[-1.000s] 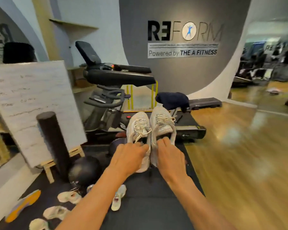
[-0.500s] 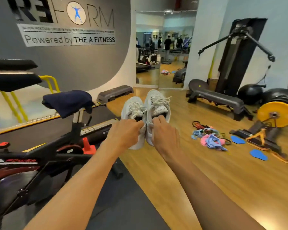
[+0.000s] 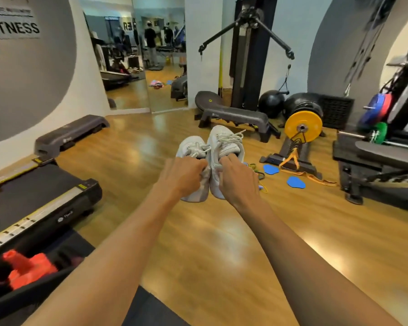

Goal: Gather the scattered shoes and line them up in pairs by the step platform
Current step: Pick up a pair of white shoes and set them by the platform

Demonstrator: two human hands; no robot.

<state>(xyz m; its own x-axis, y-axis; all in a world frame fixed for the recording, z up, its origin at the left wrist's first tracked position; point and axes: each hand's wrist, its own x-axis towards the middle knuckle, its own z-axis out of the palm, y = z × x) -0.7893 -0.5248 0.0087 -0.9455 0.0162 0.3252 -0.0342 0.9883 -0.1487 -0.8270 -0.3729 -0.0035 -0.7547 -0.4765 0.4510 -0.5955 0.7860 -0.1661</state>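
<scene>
As our left hand (image 3: 184,176) and right hand (image 3: 239,182) each grip one of the pale grey laced sneakers (image 3: 222,137), toes toward twelve o'clock, a dark grey plastic step platform (image 3: 236,116) lies just beyond.

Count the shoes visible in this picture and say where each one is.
2. The left shoe is held in the left hand, the right shoe in the right hand, side by side above the wooden floor. More may lie outside the view.

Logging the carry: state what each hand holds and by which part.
Left hand grips the left white sneaker by its heel collar; right hand grips the right white sneaker likewise.
</scene>
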